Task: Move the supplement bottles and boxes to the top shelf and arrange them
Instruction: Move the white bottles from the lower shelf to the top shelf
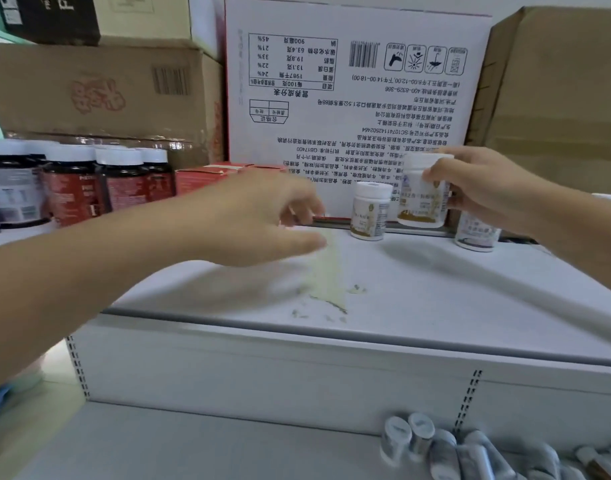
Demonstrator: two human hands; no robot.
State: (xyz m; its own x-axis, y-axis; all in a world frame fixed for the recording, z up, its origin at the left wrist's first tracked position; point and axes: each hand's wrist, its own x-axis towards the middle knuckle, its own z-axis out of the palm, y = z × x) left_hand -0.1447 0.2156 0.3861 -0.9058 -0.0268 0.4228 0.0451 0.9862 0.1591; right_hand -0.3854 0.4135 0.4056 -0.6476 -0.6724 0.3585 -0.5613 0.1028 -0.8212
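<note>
My right hand (487, 192) grips a white supplement bottle (422, 192) with a gold label, held just above the white top shelf (418, 289). Another white bottle (369, 211) stands on the shelf just left of it, and a third white bottle (477, 232) stands under my right wrist, partly hidden. My left hand (262, 216) hovers over the shelf's middle, blurred, fingers spread and empty. Dark bottles with white caps (75, 181) stand in a group at the shelf's left, next to red boxes (210, 176).
A large white carton (359, 81) with upside-down print and brown cartons (96, 91) form the back wall of the shelf. A yellowish stain (328, 278) marks the shelf. Several small silver bottles (435, 445) lie on the lower shelf at bottom right.
</note>
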